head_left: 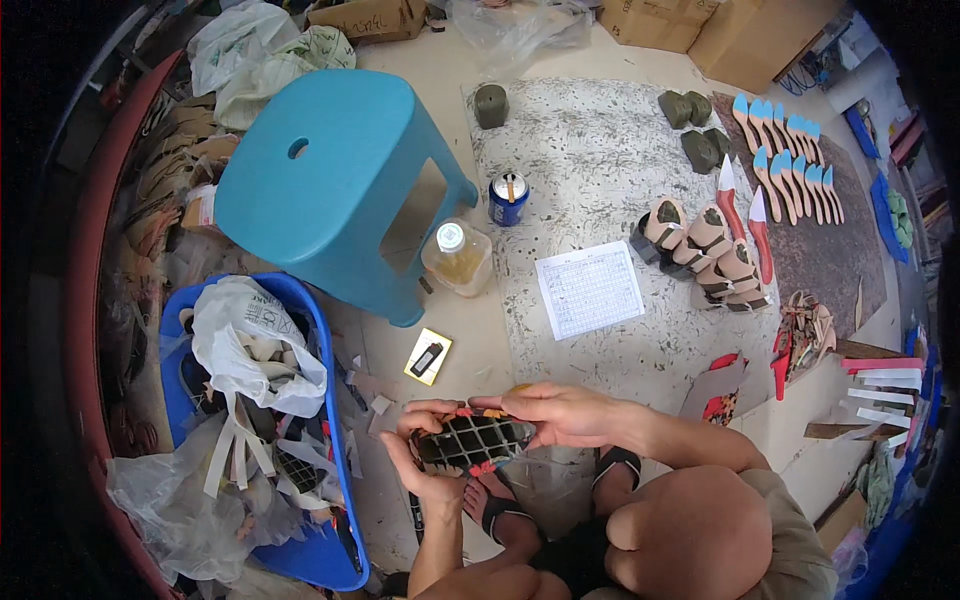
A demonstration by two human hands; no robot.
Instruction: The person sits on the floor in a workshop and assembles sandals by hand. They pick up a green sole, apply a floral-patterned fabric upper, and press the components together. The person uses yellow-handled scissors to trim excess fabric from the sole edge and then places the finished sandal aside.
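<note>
Low in the middle of the view, above my sandalled feet, a dark shoe upper (475,445) with a pale lattice pattern and red-orange flowered edges is held up. The fingers of my left hand (424,462) curl round its left end. At its right end, my right hand (565,413) pinches the rim between thumb and fingers. A yellow-and-white packet (428,357) with a black lighter on it lies just beyond my left hand. The sheet of printed paper (590,289) rests farther off, ahead of my right hand.
A blue stool (320,180) and a blue tub (335,470) of scraps stand left. Near them are a plastic bottle (458,258) and a can (508,200). To the right are stacked shoe parts (708,235), two red-handled knives (760,240) and rows of insoles (790,185).
</note>
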